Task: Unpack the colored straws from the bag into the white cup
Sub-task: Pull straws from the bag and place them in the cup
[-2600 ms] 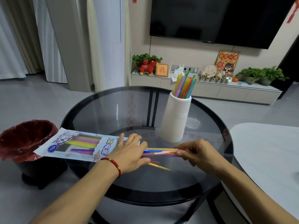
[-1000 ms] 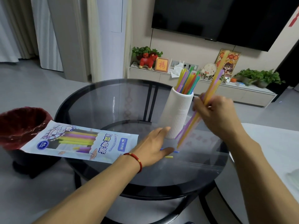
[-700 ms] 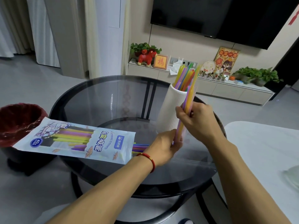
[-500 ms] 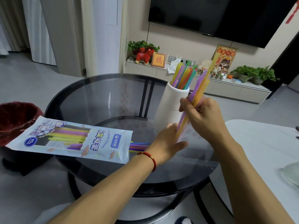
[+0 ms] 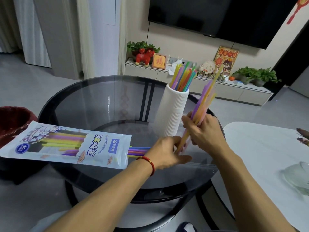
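A tall ribbed white cup (image 5: 173, 113) stands on the round glass table (image 5: 100, 106) with several colored straws (image 5: 183, 77) sticking out of its top. My right hand (image 5: 205, 131) grips a bunch of straws (image 5: 204, 101) held nearly upright just right of the cup. My left hand (image 5: 167, 153) touches the lower ends of that bunch with its fingers spread. The printed straw bag (image 5: 66, 146) lies flat at the table's left, with more straws (image 5: 138, 150) poking out of its open end toward my left hand.
A dark red bin (image 5: 13, 121) sits on the floor left of the table. A white table (image 5: 267, 156) stands to the right, with a clear glass dish (image 5: 299, 178) on it. A TV cabinet with plants and ornaments runs along the far wall.
My right hand pulled a bunch of straws out of the bag, lifted it and stood it upright beside the cup. My left hand left the bag and came to the bunch's lower ends.
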A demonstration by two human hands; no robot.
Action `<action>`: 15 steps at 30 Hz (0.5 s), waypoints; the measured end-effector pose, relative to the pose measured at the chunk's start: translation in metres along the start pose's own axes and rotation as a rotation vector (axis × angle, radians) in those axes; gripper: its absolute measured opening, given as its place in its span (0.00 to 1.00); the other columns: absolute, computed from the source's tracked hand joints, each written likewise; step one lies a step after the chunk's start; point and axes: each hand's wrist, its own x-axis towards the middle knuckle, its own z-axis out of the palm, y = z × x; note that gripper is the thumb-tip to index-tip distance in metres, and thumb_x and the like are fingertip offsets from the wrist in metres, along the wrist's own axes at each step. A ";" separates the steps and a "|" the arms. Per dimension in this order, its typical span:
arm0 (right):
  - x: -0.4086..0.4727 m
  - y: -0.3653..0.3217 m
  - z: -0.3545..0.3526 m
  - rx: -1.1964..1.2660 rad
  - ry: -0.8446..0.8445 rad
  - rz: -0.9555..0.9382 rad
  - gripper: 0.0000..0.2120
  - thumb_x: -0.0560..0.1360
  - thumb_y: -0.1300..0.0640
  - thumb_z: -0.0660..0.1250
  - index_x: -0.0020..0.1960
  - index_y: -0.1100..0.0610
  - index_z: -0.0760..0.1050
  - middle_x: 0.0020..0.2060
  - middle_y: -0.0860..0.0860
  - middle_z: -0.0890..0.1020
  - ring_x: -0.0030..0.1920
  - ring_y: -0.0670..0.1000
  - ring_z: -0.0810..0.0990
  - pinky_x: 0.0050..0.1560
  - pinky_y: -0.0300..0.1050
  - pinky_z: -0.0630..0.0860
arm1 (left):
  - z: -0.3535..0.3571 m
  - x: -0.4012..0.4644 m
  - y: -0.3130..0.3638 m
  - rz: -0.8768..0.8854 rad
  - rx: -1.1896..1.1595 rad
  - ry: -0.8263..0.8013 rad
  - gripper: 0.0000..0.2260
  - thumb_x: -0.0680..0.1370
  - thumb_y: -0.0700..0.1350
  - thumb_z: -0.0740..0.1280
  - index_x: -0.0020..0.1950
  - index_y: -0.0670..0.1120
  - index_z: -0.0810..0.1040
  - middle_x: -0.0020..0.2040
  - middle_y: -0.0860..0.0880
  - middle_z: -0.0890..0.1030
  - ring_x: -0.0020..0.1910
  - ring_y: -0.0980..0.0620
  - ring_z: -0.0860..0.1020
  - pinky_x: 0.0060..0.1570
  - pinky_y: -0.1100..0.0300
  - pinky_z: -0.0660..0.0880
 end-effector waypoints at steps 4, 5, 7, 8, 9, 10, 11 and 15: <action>-0.004 0.008 -0.007 0.061 -0.045 0.044 0.13 0.83 0.51 0.67 0.42 0.56 0.78 0.25 0.51 0.81 0.23 0.50 0.83 0.25 0.40 0.81 | -0.020 -0.005 0.001 0.033 -0.041 0.097 0.19 0.72 0.42 0.71 0.61 0.53 0.76 0.54 0.54 0.79 0.50 0.55 0.75 0.44 0.68 0.71; -0.006 0.009 -0.007 0.057 -0.065 0.047 0.13 0.83 0.51 0.66 0.43 0.56 0.78 0.26 0.51 0.81 0.23 0.50 0.83 0.26 0.39 0.81 | -0.025 -0.007 0.000 0.023 -0.053 0.143 0.20 0.71 0.38 0.70 0.61 0.51 0.76 0.54 0.53 0.80 0.51 0.53 0.76 0.44 0.69 0.71; -0.007 0.011 -0.009 0.050 -0.063 0.054 0.13 0.83 0.51 0.66 0.43 0.57 0.78 0.26 0.53 0.81 0.23 0.50 0.83 0.27 0.39 0.81 | -0.032 -0.011 -0.004 0.008 -0.031 0.202 0.20 0.71 0.34 0.68 0.60 0.50 0.77 0.53 0.51 0.80 0.50 0.54 0.76 0.41 0.75 0.70; -0.007 0.012 -0.011 0.043 -0.052 0.051 0.13 0.83 0.50 0.67 0.43 0.57 0.78 0.26 0.53 0.82 0.23 0.51 0.83 0.27 0.39 0.82 | -0.035 -0.013 -0.005 0.005 -0.020 0.215 0.19 0.71 0.34 0.68 0.59 0.50 0.78 0.53 0.51 0.80 0.48 0.55 0.76 0.40 0.76 0.71; -0.007 0.013 -0.011 0.033 -0.049 0.045 0.13 0.83 0.50 0.67 0.43 0.57 0.79 0.25 0.53 0.82 0.23 0.51 0.83 0.27 0.40 0.82 | -0.038 -0.015 -0.007 0.006 -0.009 0.225 0.18 0.71 0.34 0.67 0.58 0.50 0.78 0.52 0.51 0.81 0.48 0.56 0.75 0.40 0.77 0.70; -0.008 0.013 -0.011 0.021 -0.060 0.041 0.13 0.83 0.50 0.67 0.43 0.57 0.79 0.25 0.53 0.82 0.23 0.51 0.83 0.28 0.42 0.83 | -0.040 -0.017 -0.007 0.004 0.002 0.231 0.18 0.71 0.34 0.67 0.57 0.50 0.79 0.52 0.52 0.81 0.47 0.56 0.75 0.39 0.76 0.70; -0.010 0.013 -0.010 0.003 -0.083 0.036 0.13 0.82 0.51 0.67 0.43 0.56 0.79 0.26 0.52 0.82 0.24 0.50 0.83 0.28 0.43 0.84 | -0.042 -0.018 -0.009 -0.002 0.013 0.231 0.18 0.71 0.34 0.67 0.57 0.50 0.79 0.52 0.52 0.81 0.48 0.56 0.76 0.39 0.75 0.70; -0.015 0.010 -0.005 -0.065 -0.141 0.020 0.10 0.81 0.51 0.69 0.45 0.55 0.80 0.29 0.51 0.83 0.26 0.47 0.84 0.29 0.38 0.83 | -0.046 -0.021 -0.012 -0.020 0.056 0.220 0.17 0.72 0.34 0.67 0.56 0.52 0.78 0.52 0.53 0.80 0.48 0.55 0.77 0.40 0.73 0.69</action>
